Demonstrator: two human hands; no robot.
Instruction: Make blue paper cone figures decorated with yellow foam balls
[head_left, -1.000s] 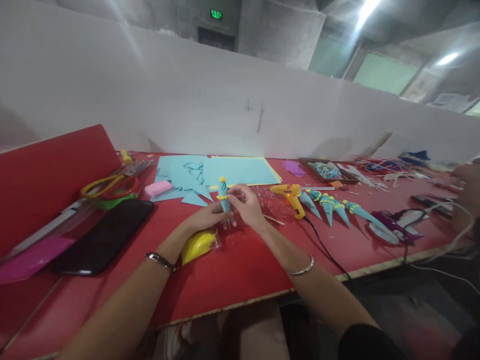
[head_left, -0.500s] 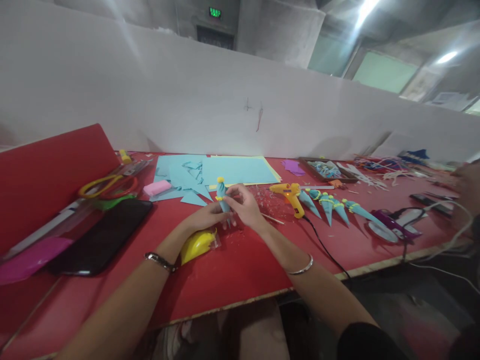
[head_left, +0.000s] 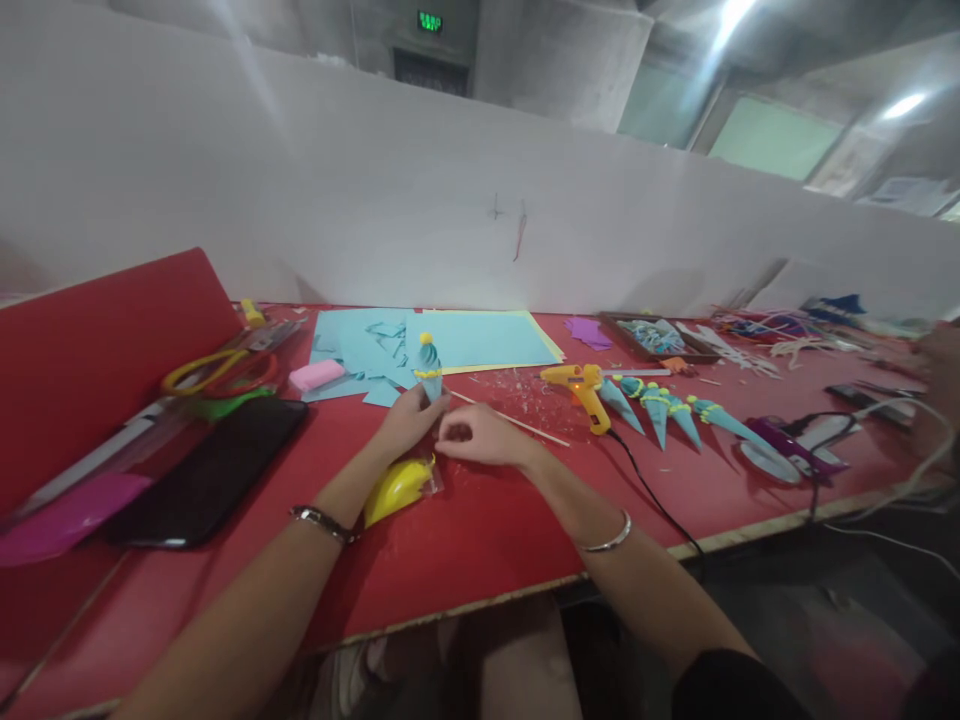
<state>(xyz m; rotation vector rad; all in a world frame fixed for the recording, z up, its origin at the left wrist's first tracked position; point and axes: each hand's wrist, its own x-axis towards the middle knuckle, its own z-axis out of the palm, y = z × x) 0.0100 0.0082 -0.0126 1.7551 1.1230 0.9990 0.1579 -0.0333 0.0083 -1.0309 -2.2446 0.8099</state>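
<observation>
My left hand (head_left: 409, 420) is closed around a small blue paper ice cream cone (head_left: 428, 368), held upright. The cone has a swirled blue top, a yellow ball at its tip and a yellow band round the rim; its lower end is hidden by my fingers. My right hand (head_left: 484, 436) is just to the right, thumb and forefinger curled into a pinch; what they hold, if anything, does not show. Below my hands lies a packet of yellow clay (head_left: 397, 490), partly behind my left wrist. A thin wooden stick (head_left: 517, 419) lies beyond my right hand.
A yellow glue gun (head_left: 581, 388) and several finished blue cones (head_left: 655, 412) lie to the right. Blue paper sheets (head_left: 480, 338) and a pink block (head_left: 316, 376) are behind. A black phone (head_left: 214, 470) and scissors (head_left: 217, 375) are on the left.
The cone has moved slightly up and left and now stands in my left hand alone. My right hand has come off it and dropped lower, uncovering more of the stick.
</observation>
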